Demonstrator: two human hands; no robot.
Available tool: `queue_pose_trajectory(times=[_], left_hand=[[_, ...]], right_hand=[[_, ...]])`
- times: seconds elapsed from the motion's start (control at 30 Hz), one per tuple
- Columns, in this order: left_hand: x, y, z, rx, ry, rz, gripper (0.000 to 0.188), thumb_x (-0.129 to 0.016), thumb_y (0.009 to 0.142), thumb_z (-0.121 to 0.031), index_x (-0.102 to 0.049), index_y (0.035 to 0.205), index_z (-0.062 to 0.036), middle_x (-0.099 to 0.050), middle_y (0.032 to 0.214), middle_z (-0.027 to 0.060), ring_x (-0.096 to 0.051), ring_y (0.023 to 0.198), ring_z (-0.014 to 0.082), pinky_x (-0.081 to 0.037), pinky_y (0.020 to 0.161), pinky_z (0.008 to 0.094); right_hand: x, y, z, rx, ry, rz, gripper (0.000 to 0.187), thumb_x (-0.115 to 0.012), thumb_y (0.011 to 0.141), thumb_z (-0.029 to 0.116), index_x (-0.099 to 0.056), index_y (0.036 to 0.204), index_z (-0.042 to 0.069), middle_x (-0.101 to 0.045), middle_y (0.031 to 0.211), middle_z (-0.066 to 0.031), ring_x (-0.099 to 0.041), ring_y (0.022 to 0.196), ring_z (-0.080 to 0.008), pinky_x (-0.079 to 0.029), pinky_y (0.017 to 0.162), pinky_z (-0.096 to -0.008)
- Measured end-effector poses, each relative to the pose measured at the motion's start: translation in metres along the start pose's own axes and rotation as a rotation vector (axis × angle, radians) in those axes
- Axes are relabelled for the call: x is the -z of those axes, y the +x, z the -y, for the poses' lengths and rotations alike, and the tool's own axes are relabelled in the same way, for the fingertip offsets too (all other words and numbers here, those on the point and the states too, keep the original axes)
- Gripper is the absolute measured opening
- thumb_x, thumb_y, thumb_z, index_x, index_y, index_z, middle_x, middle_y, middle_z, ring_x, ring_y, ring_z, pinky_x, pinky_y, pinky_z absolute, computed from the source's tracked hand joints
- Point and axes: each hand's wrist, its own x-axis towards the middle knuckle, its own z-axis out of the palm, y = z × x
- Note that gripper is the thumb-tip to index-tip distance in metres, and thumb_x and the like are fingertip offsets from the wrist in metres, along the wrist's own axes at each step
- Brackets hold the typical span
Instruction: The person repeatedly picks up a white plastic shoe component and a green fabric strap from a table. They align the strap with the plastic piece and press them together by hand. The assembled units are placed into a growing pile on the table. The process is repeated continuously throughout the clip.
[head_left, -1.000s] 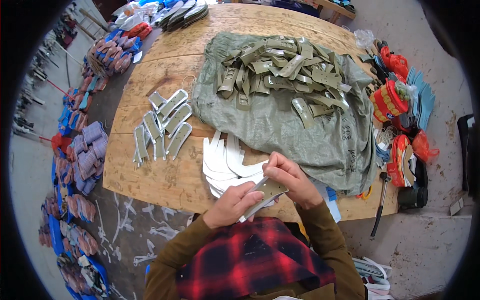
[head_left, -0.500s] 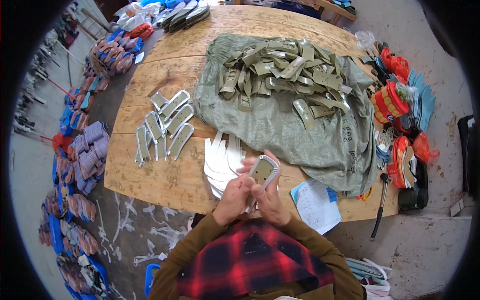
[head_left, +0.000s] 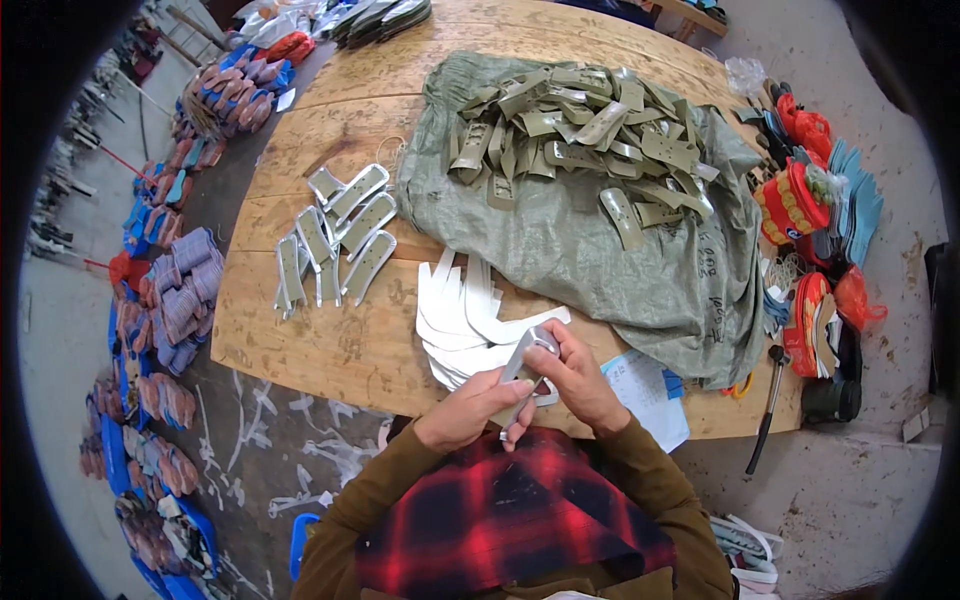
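- Plate (head_left: 519, 362), narrow and silver-faced, lies between your two hands, over the near edge of the wooden table (head_left: 300, 355) and just in front of the red-and-black checked cloth (head_left: 515, 510) at your waist.
- Its long axis runs mostly away from you; the far end leans to your right, the near end points back toward the cloth.
- Your left hand (head_left: 468, 408) clasps it from the left, thumb across the middle; your right hand (head_left: 582, 385) clasps the far end, thumb on top.
- Neither hand is nearer, since both touch it; they work close together, and you cannot tell from here whether their hidden fingers meet.
- Just beyond your hands, white curved cutouts (head_left: 448, 318) lie fanned in a stack.
- Farther out to your left, silver-rimmed olive plates (head_left: 362, 222) sit in a loose cluster.
- Ahead and rightward, bare olive plates (head_left: 600, 125) heap on a green woven sack (head_left: 540, 245).
- Beside your right wrist lies a written sheet (head_left: 650, 405).
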Motion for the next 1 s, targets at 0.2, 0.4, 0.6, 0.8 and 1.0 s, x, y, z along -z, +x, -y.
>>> queue_pose_trajectory(times=[0.2, 0.4, 0.6, 0.8, 1.0], left_hand=[[-0.003, -0.002, -0.001, -0.018, -0.097, 0.044, 0.044, -0.043, 0.103, -0.039, -0.049, 0.118, 0.0011, -0.057, 0.086, 0.0073, -0.058, 0.064, 0.0137, -0.052, 0.053, 0.0270], [-0.005, -0.002, 0.005, 0.000, -0.031, -0.101, 0.046, -0.035, 0.104, -0.042, -0.052, 0.111, -0.0003, -0.056, 0.080, 0.0041, -0.056, 0.059, 0.0114, -0.047, 0.047, 0.0243], [0.018, -0.009, 0.001, -0.010, 0.295, -0.442, 0.031, -0.039, 0.102, -0.032, -0.055, 0.096, -0.0054, -0.055, 0.072, 0.0026, -0.053, 0.051, 0.0097, -0.040, 0.041, 0.0238], [0.122, -0.011, -0.071, -0.528, 1.172, -0.951, 0.044, -0.051, 0.098, -0.030, -0.052, 0.129, 0.0017, -0.062, 0.104, 0.0143, -0.060, 0.095, 0.0239, -0.046, 0.083, 0.0337], [0.120, -0.002, -0.062, -0.753, 1.564, -1.009, 0.047, -0.057, 0.095, -0.021, -0.047, 0.135, 0.0023, -0.048, 0.138, 0.0225, -0.046, 0.128, 0.0360, -0.034, 0.107, 0.0413]], right_hand=[[0.008, -0.005, 0.012, 0.081, -0.068, -0.002, 0.028, -0.051, 0.100, 0.019, -0.051, 0.122, 0.001, -0.059, 0.099, -0.0024, -0.055, 0.084, -0.0088, -0.045, 0.074, -0.0237], [0.003, -0.008, -0.013, 0.200, -0.369, -0.146, 0.034, -0.047, 0.101, 0.020, -0.049, 0.129, 0.001, -0.060, 0.112, -0.0107, -0.059, 0.099, -0.0183, -0.045, 0.088, -0.0301], [0.010, -0.034, -0.024, 0.158, -0.232, -0.007, 0.044, -0.050, 0.099, 0.017, -0.041, 0.140, 0.003, -0.052, 0.131, -0.0185, -0.052, 0.119, -0.0245, -0.041, 0.098, -0.0337], [0.084, -0.113, -0.045, -0.080, -0.684, -0.646, 0.024, -0.060, 0.094, 0.018, -0.061, 0.111, 0.000, -0.063, 0.103, -0.0154, -0.062, 0.099, -0.0276, -0.047, 0.083, -0.0374], [0.115, -0.150, -0.070, -0.058, -1.514, -1.077, 0.034, -0.071, 0.081, 0.029, -0.056, 0.094, 0.001, -0.054, 0.090, -0.0162, -0.053, 0.086, -0.0372, -0.041, 0.075, -0.0468]])
